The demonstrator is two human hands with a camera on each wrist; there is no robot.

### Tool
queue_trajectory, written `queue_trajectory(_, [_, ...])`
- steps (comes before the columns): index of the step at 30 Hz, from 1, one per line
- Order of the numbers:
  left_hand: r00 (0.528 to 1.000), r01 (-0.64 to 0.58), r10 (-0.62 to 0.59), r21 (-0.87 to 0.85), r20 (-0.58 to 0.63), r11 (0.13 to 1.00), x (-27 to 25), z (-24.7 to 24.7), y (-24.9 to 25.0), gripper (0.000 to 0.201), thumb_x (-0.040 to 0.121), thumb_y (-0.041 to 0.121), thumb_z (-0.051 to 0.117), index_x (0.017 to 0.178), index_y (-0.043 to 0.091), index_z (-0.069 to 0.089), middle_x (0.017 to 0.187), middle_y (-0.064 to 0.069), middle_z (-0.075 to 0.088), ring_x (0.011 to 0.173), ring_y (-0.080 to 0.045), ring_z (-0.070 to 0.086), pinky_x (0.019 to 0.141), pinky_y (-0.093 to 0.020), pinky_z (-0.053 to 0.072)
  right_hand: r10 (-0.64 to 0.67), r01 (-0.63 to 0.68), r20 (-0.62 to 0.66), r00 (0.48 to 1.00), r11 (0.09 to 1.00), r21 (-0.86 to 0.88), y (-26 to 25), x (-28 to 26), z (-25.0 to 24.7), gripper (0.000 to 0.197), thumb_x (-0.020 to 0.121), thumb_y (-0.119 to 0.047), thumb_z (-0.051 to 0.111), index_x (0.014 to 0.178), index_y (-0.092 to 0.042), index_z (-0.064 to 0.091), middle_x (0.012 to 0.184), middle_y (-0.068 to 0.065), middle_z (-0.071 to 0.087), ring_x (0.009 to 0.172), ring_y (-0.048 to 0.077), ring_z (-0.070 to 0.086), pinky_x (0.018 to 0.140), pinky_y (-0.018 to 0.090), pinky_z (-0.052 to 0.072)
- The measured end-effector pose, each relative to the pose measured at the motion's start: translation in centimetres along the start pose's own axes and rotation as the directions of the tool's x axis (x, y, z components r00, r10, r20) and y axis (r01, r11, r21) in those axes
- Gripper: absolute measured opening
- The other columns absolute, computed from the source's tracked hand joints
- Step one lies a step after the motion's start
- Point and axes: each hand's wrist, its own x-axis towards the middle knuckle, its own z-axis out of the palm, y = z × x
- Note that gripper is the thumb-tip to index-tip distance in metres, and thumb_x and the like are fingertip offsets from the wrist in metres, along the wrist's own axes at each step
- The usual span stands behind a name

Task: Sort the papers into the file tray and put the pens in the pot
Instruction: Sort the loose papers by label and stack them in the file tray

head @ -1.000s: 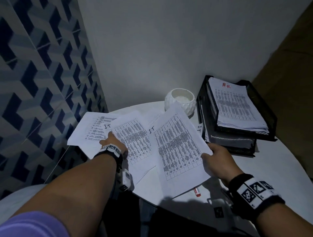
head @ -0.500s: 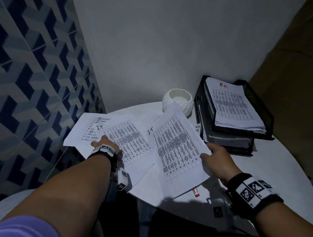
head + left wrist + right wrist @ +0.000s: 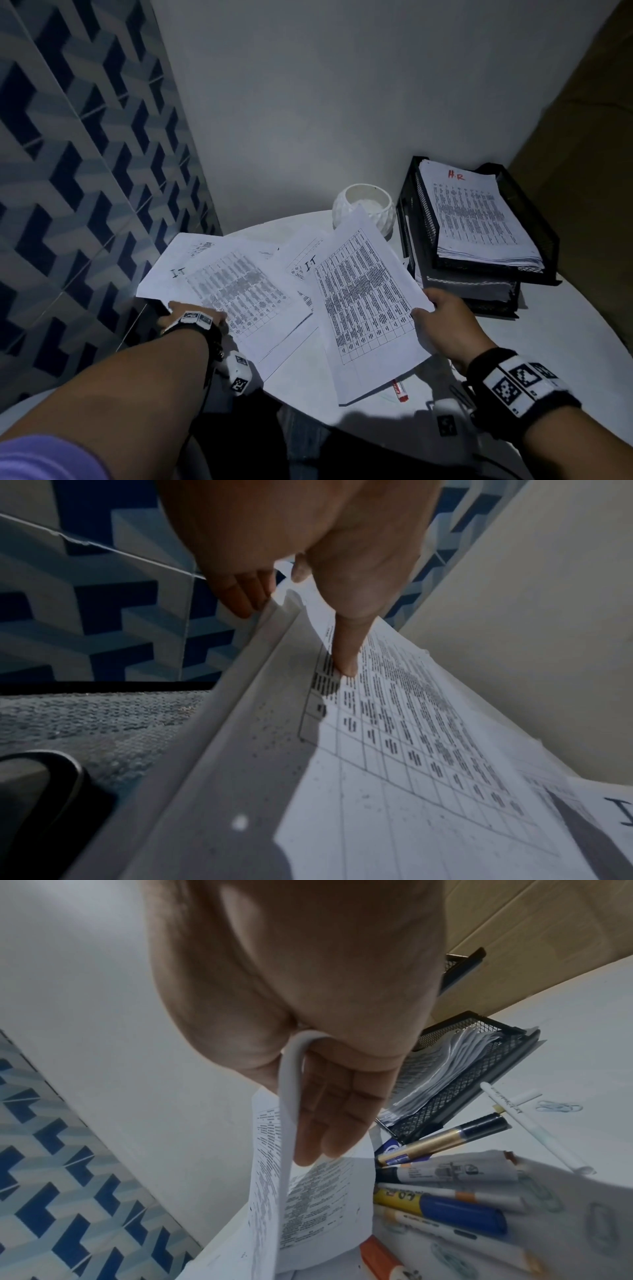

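My left hand (image 3: 195, 313) pinches the near edge of a stack of printed sheets marked "IT" (image 3: 236, 287); the thumb (image 3: 346, 653) lies on top and the fingers (image 3: 243, 601) are underneath. My right hand (image 3: 433, 308) grips another printed sheet (image 3: 363, 308) by its right edge, which curls between thumb and fingers (image 3: 329, 1123). A white pot (image 3: 363, 205) stands at the back. To its right is the black mesh file tray (image 3: 426, 222), with an "HR" pile on its top tier. Several markers (image 3: 445, 1207) lie under the held sheet, and a red-tipped pen (image 3: 400, 391) pokes out.
The round white table (image 3: 565, 325) fills a corner between a blue patterned wall (image 3: 85, 171) and a plain wall. A thin white pen (image 3: 534, 1129) and paper clips (image 3: 558, 1107) lie near the tray. The left stack overhangs the table's left edge.
My left hand has drawn the "IT" stack left and toward me, going from resting on it to pinching its edge. The right hand keeps its sheet in much the same place.
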Motion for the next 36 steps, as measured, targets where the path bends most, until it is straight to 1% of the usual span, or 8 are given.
queue_trajectory(6, [0.990,-0.136,0.139,0.353,0.016,0.926,-6.2,-2.2,-0.2,0.036,0.084,0.046,0.065,0.117,0.031,0.069,0.117,0.005,0.070,0.102,-0.022,0.068,0.092,-0.030,0.052,-0.016,0.017,-0.018,1.000,0.999,0.045,-0.8,-0.2,-0.7,0.025,0.096,-0.003,0.056,0.109,-0.019,0.070,0.098,-0.001,0.075,0.088,0.020,0.072,0.079,0.031,0.057])
queue_trajectory(12, [0.938,-0.239,0.315,0.392,-0.142,0.888,-8.1,-1.1,-0.8,0.049,0.102,0.040,0.044,0.150,0.029,0.047,0.150,0.005,0.055,0.140,-0.023,0.048,0.125,-0.048,0.019,-0.017,0.018,-0.019,1.000,0.997,0.074,-1.4,-0.9,-1.5,0.027,0.096,-0.003,0.055,0.113,-0.018,0.070,0.103,0.000,0.074,0.094,0.023,0.071,0.089,0.037,0.058])
queue_trajectory(14, [0.952,-0.252,0.285,0.246,-0.112,0.936,-7.6,-1.0,-0.5,0.035,0.106,0.034,0.040,0.134,0.023,0.059,0.135,0.004,0.063,0.130,-0.021,0.054,0.120,-0.038,0.028,-0.027,0.029,-0.026,0.999,0.997,0.070,-1.5,-0.8,-1.7,0.024,0.096,-0.004,0.056,0.110,-0.018,0.069,0.101,0.000,0.074,0.093,0.023,0.071,0.088,0.037,0.058])
queue_trajectory(16, [0.964,-0.245,0.254,0.115,-0.078,0.963,-6.9,-1.1,-0.1,0.022,0.108,0.027,0.043,0.092,0.029,0.058,0.096,0.007,0.059,0.099,-0.016,0.060,0.086,-0.020,0.043,-0.033,0.035,-0.026,0.999,0.997,0.075,-1.6,-0.7,-2.0,0.024,0.096,-0.003,0.056,0.109,-0.019,0.068,0.100,0.000,0.074,0.092,0.022,0.070,0.084,0.033,0.056])
queue_trajectory(22, [0.896,-0.350,0.176,-0.406,-0.407,0.844,-7.5,-5.2,4.1,0.030,0.100,0.013,0.055,0.124,0.000,0.068,0.122,-0.027,0.068,0.112,-0.044,0.064,0.094,-0.044,0.050,-0.038,0.040,-0.019,0.999,0.994,0.101,-1.7,-0.3,-2.2,0.029,0.095,0.001,0.053,0.112,-0.017,0.069,0.100,0.002,0.073,0.085,0.020,0.068,0.064,0.020,0.050])
queue_trajectory(27, [0.792,-0.584,0.272,-0.547,-0.547,0.600,-12.0,-11.2,8.6,0.025,0.094,0.026,0.058,0.110,0.010,0.068,0.091,-0.012,0.068,0.080,-0.031,0.061,0.072,-0.031,0.046,0.000,0.006,-0.033,0.999,0.980,0.201,-1.9,-0.4,-2.1,0.034,0.095,0.004,0.047,0.109,-0.018,0.068,0.103,0.005,0.076,0.094,0.030,0.072,0.067,0.025,0.054])
queue_trajectory(32, [0.851,-0.492,0.412,-0.769,-0.326,0.408,-16.2,-10.9,9.8,0.025,0.103,0.021,0.055,0.080,0.014,0.056,0.060,0.005,0.048,0.051,-0.007,0.043,0.049,-0.023,0.034,0.027,-0.034,0.023,0.999,0.932,0.362,-2.6,-0.7,-1.8,0.042,0.096,0.002,0.047,0.130,-0.016,0.063,0.112,0.013,0.075,0.084,0.030,0.071,0.066,0.028,0.052])
queue_trajectory(36, [0.854,-0.338,0.514,-0.833,-0.075,0.439,-18.1,-5.9,10.9,0.036,0.102,0.014,0.053,0.067,0.016,0.045,0.045,0.000,0.032,0.038,-0.018,0.029,0.043,-0.023,0.019,-0.023,-0.035,0.091,0.996,0.812,0.583,-4.0,-2.3,-2.0,0.044,0.098,0.000,0.048,0.134,-0.020,0.061,0.130,0.007,0.070,0.113,0.030,0.069,0.099,0.047,0.054])
